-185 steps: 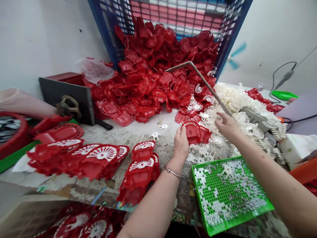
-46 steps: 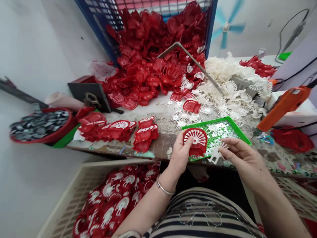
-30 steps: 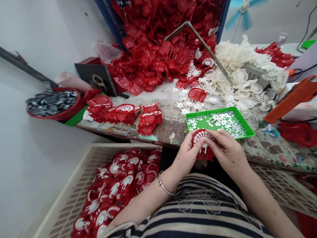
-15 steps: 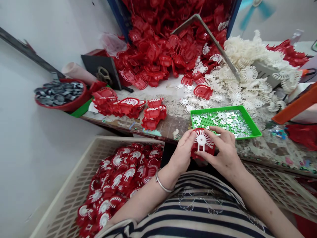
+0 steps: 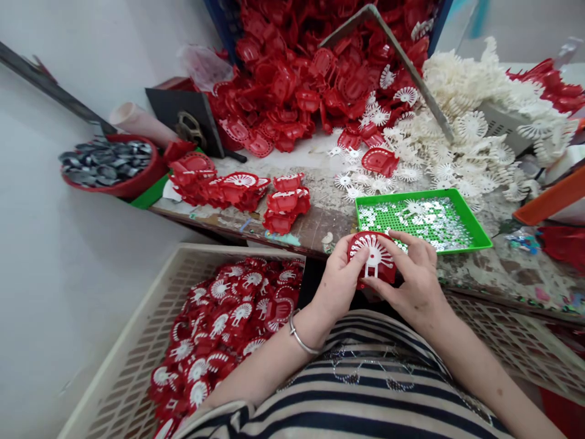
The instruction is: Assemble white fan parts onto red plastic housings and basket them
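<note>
Between both hands is a red plastic housing [image 5: 388, 274] with a white fan-shaped spoked piece [image 5: 373, 255] lying on its face. My left hand [image 5: 340, 274] grips its left edge, the thumb resting on the white spokes. From the right, my right hand [image 5: 415, 271] pinches the same housing, thumb at the lower edge and fingers along the upper right. Its underside is hidden. Just beyond the hands lies a green tray [image 5: 478, 228] holding many small shiny metal bits and one white spoked piece [image 5: 412, 208].
A cream crate [image 5: 132, 329] of red-and-white assemblies stands at lower left. Stacked red housings [image 5: 286, 204] line the bench edge. Behind are heaps of red housings [image 5: 283, 85] and white spoked pieces [image 5: 457, 152], crossed by a metal bar [image 5: 406, 64]. A red bowl [image 5: 153, 174] holds dark parts.
My left thumb has moved from the housing's edge onto the white spokes. The camera view has shifted slightly. Both hands keep their hold.
</note>
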Demonstrator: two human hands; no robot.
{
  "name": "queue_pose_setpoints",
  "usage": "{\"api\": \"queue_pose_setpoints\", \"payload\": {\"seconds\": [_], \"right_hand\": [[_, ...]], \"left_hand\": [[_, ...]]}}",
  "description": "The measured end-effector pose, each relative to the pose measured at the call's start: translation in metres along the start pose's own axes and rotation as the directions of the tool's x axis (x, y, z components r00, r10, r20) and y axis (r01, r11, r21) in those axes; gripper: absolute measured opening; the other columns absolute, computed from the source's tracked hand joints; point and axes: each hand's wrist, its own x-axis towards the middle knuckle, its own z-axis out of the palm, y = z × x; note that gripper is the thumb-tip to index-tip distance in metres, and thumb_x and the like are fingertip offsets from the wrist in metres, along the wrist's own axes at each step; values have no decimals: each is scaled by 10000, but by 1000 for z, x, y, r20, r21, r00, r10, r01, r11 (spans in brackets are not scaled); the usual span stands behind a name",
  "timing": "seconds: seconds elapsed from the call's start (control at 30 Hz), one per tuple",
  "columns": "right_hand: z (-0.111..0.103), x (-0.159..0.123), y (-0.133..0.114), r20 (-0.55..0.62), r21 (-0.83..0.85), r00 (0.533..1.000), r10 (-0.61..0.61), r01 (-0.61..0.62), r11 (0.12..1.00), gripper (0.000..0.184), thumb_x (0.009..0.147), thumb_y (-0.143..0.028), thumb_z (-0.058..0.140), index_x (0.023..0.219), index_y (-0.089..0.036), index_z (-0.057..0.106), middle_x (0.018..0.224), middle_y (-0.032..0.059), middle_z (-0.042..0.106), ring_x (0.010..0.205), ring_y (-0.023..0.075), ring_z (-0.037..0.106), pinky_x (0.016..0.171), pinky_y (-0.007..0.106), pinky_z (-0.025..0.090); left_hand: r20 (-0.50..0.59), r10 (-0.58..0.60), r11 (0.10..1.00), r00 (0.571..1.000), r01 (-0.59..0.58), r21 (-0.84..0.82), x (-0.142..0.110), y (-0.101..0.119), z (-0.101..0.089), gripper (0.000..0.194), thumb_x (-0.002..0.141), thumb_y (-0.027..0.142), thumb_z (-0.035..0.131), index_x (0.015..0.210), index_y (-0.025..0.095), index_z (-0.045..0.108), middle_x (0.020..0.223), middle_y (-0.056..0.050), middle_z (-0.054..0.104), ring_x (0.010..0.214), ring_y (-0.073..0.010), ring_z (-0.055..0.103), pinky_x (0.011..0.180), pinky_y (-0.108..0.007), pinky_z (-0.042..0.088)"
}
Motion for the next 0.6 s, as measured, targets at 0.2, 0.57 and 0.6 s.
{"api": "queue_pose_setpoints", "payload": {"seconds": [0.2, 0.57, 0.6], "right_hand": [[4, -2, -2, 5, 40, 1000, -16, 16, 999, 607, 788, -439, 719, 1318, -221, 520, 1281, 144, 537, 1165, 328, 501, 992, 529, 397], [-67, -1, 64, -263, 173, 907, 329, -291, 941, 473, 849, -468, 653, 1274, -266, 608, 1290, 107, 564, 1165, 270, 567, 937, 469, 506], [-77, -1, 77, -337, 188, 854, 396, -352, 917, 469, 839, -475, 659, 1254, -258, 626, 1269, 108, 575, 1127, 260, 592, 907, 450, 520]], "left_hand": [[-24, 52, 997, 998, -50, 66, 0, -2, -3, 300, 811, 302, 679, 1071, 175, 600, 961, -25, 690, 817, -133, 636, 753, -254, 526], [-82, 62, 967, 995, -39, 250, 17, -3, -25, 342, 786, 355, 676, 1075, 187, 608, 964, -36, 684, 797, -148, 633, 781, -295, 526], [-82, 52, 964, 995, -29, 265, 18, -3, -26, 353, 777, 361, 683, 1074, 184, 613, 956, -37, 684, 794, -151, 635, 778, -298, 528]]}}
